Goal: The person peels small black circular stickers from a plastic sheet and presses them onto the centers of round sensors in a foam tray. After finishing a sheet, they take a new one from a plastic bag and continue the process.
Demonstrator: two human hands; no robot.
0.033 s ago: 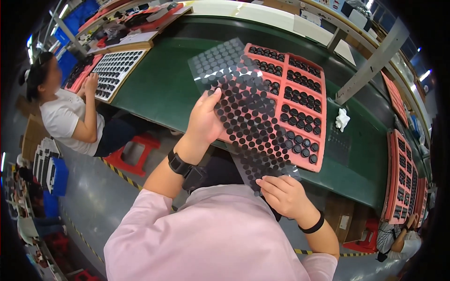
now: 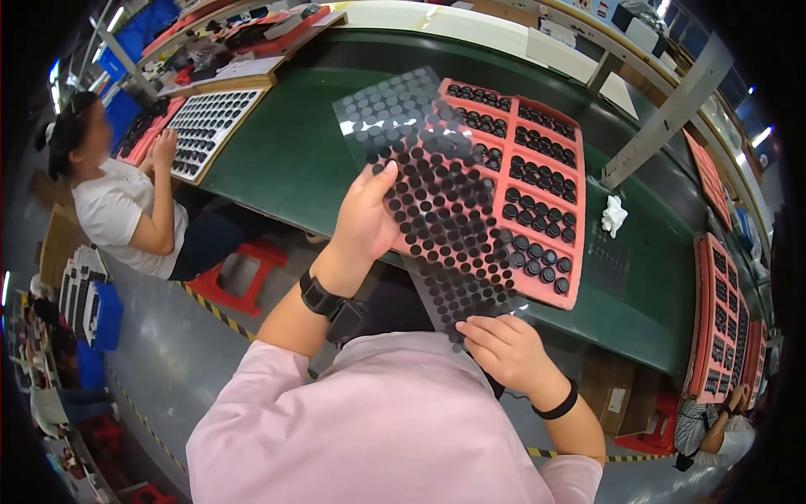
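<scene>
Factory assembly line: long green workbench (image 2: pixel 294 160), parts trays (image 2: pixel 537 168).

Both hands (image 2: pixel 367 220) (image 2: pixel 504 349) raised — fingers pinched.

— Where is the sheet of dots (image 2: pixel 437 185)?

— It is held up over the near edge of the bench (image 2: pixel 294 160), between the left hand (image 2: pixel 365 218) and the right hand (image 2: pixel 504 353).

— What lies under it?

— A tray (image 2: pixel 546 168), on the bench, a bit to the right.

— And to the right of that?

— A cloth (image 2: pixel 614 215), then more trays (image 2: pixel 722 319) at the right end.

— And on the left?

— Another person (image 2: pixel 117 202) sits at the left end, by a tray (image 2: pixel 210 126) there.
</scene>
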